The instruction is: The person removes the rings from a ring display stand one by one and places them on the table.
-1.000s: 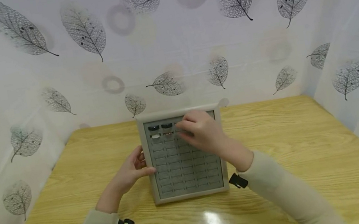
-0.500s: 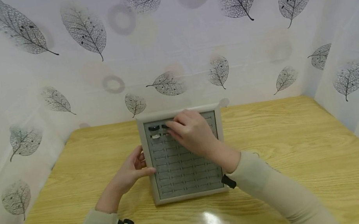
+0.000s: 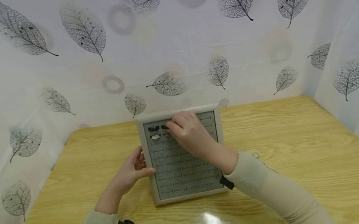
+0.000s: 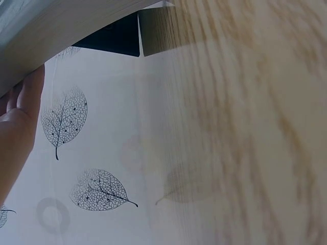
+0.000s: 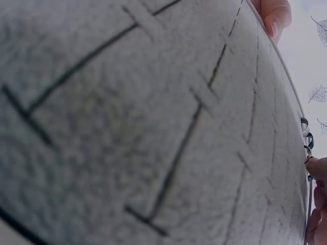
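Observation:
A grey ring display board (image 3: 171, 169) in a pale frame stands propped on the table, with rows of slots. My left hand (image 3: 129, 172) grips its left edge, thumb on the front and fingers behind. Black rings (image 3: 154, 129) sit in the top row at the left, the second partly covered by my fingers. Below the first is a silver-white ring (image 3: 155, 136). My right hand (image 3: 192, 133) is at the second column, thumb and fingertips pinching a copper-coloured ring (image 5: 308, 160) in the second row; most of that ring is hidden.
The board stands on a wood-grain table (image 3: 275, 127). To its right, a small loop (image 3: 256, 155) and a thin chain (image 3: 271, 168) lie partly behind the right sleeve. A leaf-patterned curtain (image 3: 168, 42) encloses the back and sides. A dark support (image 4: 115, 38) shows behind the board.
My right hand has moved left from the third column to the copper-coloured ring in the second, and stays there over the last half second. The left hand keeps its grip.

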Motion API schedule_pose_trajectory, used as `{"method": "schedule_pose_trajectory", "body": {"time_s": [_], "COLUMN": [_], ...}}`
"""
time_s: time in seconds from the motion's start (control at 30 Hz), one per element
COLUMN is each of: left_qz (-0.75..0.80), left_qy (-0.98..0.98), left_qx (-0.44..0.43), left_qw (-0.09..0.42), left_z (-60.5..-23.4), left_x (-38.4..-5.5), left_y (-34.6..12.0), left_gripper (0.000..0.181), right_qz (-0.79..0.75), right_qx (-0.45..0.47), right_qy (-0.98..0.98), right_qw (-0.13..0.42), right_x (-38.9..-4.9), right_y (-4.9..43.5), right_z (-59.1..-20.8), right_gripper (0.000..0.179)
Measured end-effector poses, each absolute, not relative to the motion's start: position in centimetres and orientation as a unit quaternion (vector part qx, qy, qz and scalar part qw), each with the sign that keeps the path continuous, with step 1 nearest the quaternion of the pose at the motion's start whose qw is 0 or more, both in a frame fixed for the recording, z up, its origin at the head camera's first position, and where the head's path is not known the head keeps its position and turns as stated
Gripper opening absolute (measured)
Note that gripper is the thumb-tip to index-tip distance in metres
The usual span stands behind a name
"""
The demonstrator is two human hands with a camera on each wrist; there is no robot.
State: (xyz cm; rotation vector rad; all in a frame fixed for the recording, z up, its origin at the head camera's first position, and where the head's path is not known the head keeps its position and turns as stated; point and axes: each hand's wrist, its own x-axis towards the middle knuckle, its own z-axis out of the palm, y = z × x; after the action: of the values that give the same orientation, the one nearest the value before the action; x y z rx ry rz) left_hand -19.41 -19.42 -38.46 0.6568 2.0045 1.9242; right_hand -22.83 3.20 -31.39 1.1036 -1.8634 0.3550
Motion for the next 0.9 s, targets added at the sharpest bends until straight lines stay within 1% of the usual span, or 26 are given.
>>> {"method": "schedule_pose_trajectory", "body": {"time_s": [0.23, 0.67, 0.9], "left_qz": [0.667, 0.665, 0.664], "left_qy": [0.695, 0.698, 0.698], "left_qx": [0.227, 0.226, 0.227], "left_qw": [0.141, 0.143, 0.146], "left_z": [-38.58, -38.47, -38.40], "left_x": [-19.44, -19.30, -19.35], "left_y": [-19.44, -19.39, -19.46], "left_gripper": [0.076, 0.079, 0.078], "right_qz": [0.159, 0.206, 0.228], "right_qx": [0.465, 0.489, 0.502], "right_qy": [-0.735, -0.710, -0.688], "right_qw": [0.468, 0.463, 0.472], "right_x": [-22.90, -22.91, -22.78], "right_y": [3.43, 3.89, 4.19], "right_z": [-31.46, -31.35, -30.81], "right_gripper": [0.009, 0.010, 0.012]}}
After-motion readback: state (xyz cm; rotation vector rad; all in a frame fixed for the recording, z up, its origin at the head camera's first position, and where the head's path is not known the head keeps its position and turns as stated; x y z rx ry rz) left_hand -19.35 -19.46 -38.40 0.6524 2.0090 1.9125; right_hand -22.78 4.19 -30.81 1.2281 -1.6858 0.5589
